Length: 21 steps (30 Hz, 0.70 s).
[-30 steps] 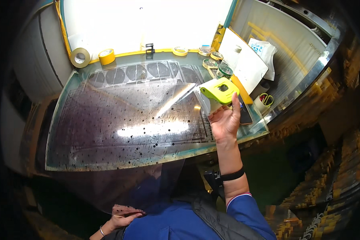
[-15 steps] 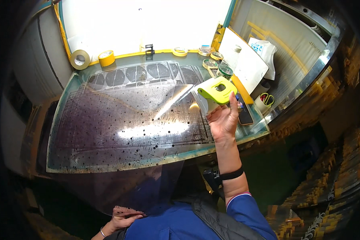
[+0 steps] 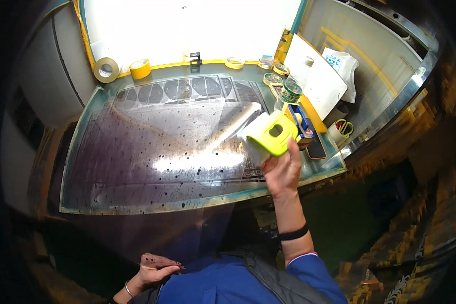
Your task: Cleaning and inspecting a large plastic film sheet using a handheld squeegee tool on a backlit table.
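Note:
In my right hand (image 3: 282, 169) is a lime-green hand tool (image 3: 275, 133) with a dark oval opening and a pale lower part; its exact kind is unclear. My thumb lies along its right side, and the other fingers are mostly hidden beneath. A large transparent film (image 3: 180, 142) printed with black dots spreads over the glass-topped table (image 3: 228, 203) and hangs past its near edge. Low in the view, close to my body, my left hand (image 3: 154, 271) is closed on the near part of this film. Dots show over its fingers.
Tape rolls (image 3: 140, 69) line the bright back panel (image 3: 187, 30). At right stand a clear bottle (image 3: 293, 90), a blue tape dispenser (image 3: 303, 121), a phone (image 3: 316, 148) and a cup with green-handled scissors (image 3: 341, 130). Sheets with dark rounded shapes (image 3: 177, 89) lie at the back.
My right hand has come slightly nearer and tilted the green tool, uncovering more of the blue tape dispenser. My left hand keeps its hold on the film. The whole view has shifted slightly.

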Each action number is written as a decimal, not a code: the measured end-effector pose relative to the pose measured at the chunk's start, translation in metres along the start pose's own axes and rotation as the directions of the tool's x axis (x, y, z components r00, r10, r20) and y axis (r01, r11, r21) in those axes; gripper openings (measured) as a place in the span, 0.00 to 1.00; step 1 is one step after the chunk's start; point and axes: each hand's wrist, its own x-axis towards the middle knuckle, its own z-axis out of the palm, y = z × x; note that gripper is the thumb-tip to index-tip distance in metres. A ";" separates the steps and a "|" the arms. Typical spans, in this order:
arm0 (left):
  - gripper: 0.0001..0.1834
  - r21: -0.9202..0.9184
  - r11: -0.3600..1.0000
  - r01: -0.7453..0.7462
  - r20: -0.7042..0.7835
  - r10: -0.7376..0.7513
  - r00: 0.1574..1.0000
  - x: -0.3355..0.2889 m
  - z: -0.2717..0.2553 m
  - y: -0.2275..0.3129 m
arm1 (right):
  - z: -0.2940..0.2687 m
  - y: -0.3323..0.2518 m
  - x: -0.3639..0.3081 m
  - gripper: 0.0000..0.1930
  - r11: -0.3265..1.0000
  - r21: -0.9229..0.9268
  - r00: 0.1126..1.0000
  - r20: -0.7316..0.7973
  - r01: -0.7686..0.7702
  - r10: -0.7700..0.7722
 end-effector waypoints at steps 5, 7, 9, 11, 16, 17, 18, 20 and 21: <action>0.05 -0.307 0.948 0.086 0.009 -0.087 0.996 0.010 0.007 0.001 | -0.002 0.014 -0.027 0.26 0.997 0.007 0.996 -0.033 -0.082 0.082; 0.05 -0.300 0.951 0.072 0.019 -0.070 0.997 0.012 0.007 -0.002 | -0.003 0.017 -0.030 0.26 0.996 0.016 0.995 -0.037 -0.091 0.092; 0.05 -0.365 0.927 0.090 0.012 -0.092 0.996 0.013 0.010 -0.002 | -0.003 0.019 -0.031 0.26 0.996 0.018 0.996 -0.012 -0.090 0.090; 0.05 -0.374 0.923 0.092 0.005 -0.097 0.995 0.014 0.012 -0.001 | -0.002 0.020 -0.031 0.26 0.996 0.028 0.996 -0.016 -0.088 0.089; 0.04 -0.373 0.921 0.112 0.009 -0.117 0.993 0.014 0.011 -0.009 | -0.002 0.022 -0.030 0.25 0.995 0.059 0.996 -0.022 -0.079 0.081; 0.04 -0.328 0.943 0.061 0.019 -0.058 0.998 0.016 0.010 -0.008 | -0.002 0.022 -0.029 0.24 0.995 0.061 0.997 -0.018 -0.077 0.078; 0.04 -0.283 0.959 0.009 0.031 0.000 1.000 0.017 0.010 -0.007 | -0.002 0.022 -0.029 0.24 0.995 0.064 0.997 -0.013 -0.075 0.076; 0.04 -0.286 0.958 0.021 0.030 -0.013 0.999 0.017 0.010 -0.006 | -0.002 0.022 -0.029 0.24 0.995 0.062 0.997 -0.010 -0.077 0.078; 0.04 -0.289 0.957 0.033 0.029 -0.025 0.999 0.016 0.010 -0.006 | -0.001 0.022 -0.029 0.24 0.995 0.059 0.997 -0.006 -0.081 0.082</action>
